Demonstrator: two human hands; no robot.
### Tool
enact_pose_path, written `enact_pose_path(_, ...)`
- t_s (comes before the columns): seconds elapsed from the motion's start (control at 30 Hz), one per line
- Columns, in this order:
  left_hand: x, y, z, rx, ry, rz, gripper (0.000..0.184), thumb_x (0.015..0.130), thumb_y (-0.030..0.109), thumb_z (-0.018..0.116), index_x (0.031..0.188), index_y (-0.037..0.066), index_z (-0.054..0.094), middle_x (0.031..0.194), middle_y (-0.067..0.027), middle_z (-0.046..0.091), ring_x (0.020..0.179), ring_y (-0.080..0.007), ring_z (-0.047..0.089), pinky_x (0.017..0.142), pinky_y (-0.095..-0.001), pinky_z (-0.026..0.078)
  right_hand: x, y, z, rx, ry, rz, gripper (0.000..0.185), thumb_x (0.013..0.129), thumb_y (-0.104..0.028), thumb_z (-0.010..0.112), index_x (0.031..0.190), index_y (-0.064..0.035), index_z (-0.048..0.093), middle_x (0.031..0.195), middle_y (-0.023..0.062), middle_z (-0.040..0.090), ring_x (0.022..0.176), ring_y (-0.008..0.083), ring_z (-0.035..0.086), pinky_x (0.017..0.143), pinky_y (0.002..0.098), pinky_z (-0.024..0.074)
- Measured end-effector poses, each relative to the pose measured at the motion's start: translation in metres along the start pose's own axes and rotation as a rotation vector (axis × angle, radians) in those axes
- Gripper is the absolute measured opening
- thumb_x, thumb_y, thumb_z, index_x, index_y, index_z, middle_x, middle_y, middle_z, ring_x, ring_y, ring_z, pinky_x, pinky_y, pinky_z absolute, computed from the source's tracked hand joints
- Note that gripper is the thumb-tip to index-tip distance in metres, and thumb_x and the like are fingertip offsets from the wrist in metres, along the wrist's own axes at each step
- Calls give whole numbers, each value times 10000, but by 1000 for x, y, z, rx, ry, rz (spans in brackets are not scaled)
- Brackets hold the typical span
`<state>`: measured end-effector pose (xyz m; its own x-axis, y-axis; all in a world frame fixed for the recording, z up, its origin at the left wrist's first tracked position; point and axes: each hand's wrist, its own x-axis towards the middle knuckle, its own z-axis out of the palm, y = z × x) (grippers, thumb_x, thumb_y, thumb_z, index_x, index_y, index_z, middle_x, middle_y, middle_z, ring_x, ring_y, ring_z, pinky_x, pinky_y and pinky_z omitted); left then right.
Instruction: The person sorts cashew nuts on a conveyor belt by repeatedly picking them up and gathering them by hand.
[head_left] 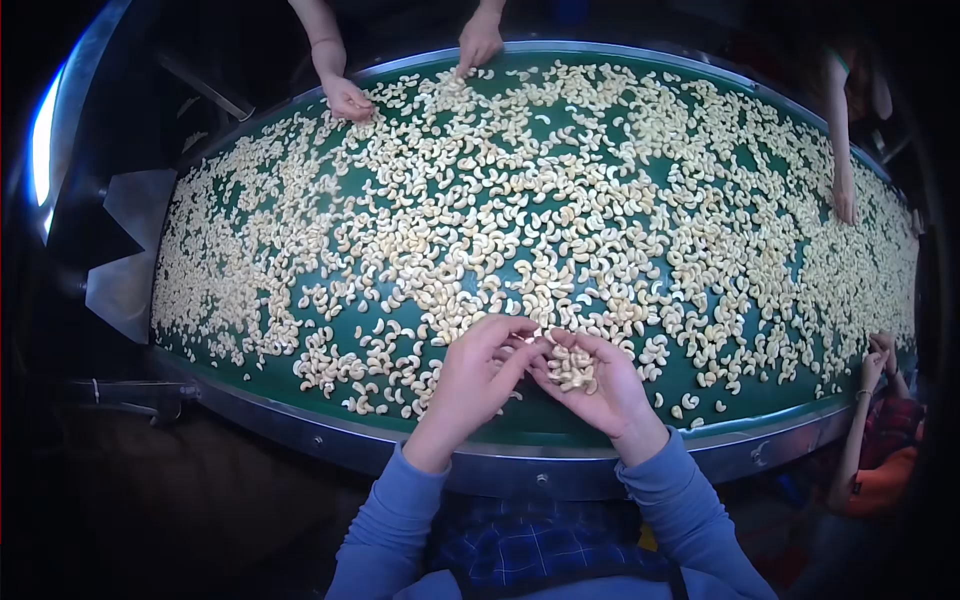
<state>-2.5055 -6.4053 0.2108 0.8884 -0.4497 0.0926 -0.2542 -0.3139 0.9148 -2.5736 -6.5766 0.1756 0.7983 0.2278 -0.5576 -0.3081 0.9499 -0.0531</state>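
Pale cashew nuts (540,215) lie spread over a green belt (400,315). My right hand (617,398) is cupped palm up above the near side of the belt, with a small heap of cashew nuts (572,370) in it. Just left of it, my left hand (475,372) has its fingers curled and closed, the tips meeting the fingertips of my right hand. Whatever lies between the left fingertips, if anything, is hidden. Loose cashews surround both hands on the belt.
A metal rim (540,478) runs along the belt's near edge. Across the belt, another person's hands (348,100) reach down to the nuts. At the right, a co-worker's arm (841,150) and another person's hands (878,358) are over the belt. Metal plates (122,295) stand at the left end.
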Motion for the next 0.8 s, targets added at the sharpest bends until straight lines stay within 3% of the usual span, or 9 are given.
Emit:
enact_pose_path(0.03,9,-5,7,69,45,69,124,847,45,688,951,-16,657,884,-120,642,754,-225,652,638,-297,509,-3,-1,1,-6,-18,47,248,986,-157,452,1094,26,580,1116,183,628,1030,291,624,915,413,531)
enact_pose_path(0.07,16,-15,14,124,80,74,104,840,36,683,929,-8,652,884,-124,605,775,-266,626,672,-341,503,-7,-3,0,-82,-12,37,221,994,-173,450,1048,5,570,1023,138,619,936,229,614,770,332,552)
enact_pose_path(0.17,27,-39,33,445,100,220,90,826,22,674,906,-1,640,874,-130,555,816,-311,591,715,-394,485,-8,-20,-21,173,-263,169,178,995,-182,449,973,-31,541,903,78,563,781,147,550,588,236,478)
enact_pose_path(0.2,28,-38,38,393,71,121,123,818,24,686,926,4,630,882,-113,559,825,-258,596,726,-346,499,-14,-25,-13,171,-138,130,155,992,-181,448,914,-60,505,832,39,496,695,101,462,499,196,372)
enact_pose_path(0.43,28,-9,50,361,117,46,142,786,11,673,903,15,595,819,-119,617,781,-276,650,711,-367,499,-30,-57,-30,169,-103,-51,131,980,-178,470,914,-74,517,840,32,511,683,101,475,489,194,378)
enact_pose_path(0.6,47,-18,70,747,101,131,133,790,62,682,894,18,611,688,-111,598,689,-252,615,674,-364,495,-38,-70,-43,118,-123,-6,164,992,-205,457,900,-78,505,832,33,515,700,118,482,546,226,405)
enact_pose_path(0.7,46,-4,77,572,78,-8,147,800,73,694,913,12,622,695,-109,624,710,-205,635,664,-318,496,-42,-78,-49,98,-87,-25,172,993,-202,452,907,-66,512,859,41,532,718,136,508,587,249,451)
enact_pose_path(0.73,44,17,80,356,17,-151,171,811,92,710,938,4,636,781,-105,667,752,-160,652,649,-277,495,-43,-78,-50,99,-85,-68,187,996,-195,440,953,-40,535,918,67,573,796,177,575,715,308,529)
enact_pose_path(0.8,39,37,86,74,-153,-127,180,814,103,718,944,3,644,843,-107,682,783,-152,658,655,-271,497,-56,-81,-28,21,74,-79,203,998,-192,435,986,-22,547,947,86,594,856,204,603,805,353,540)
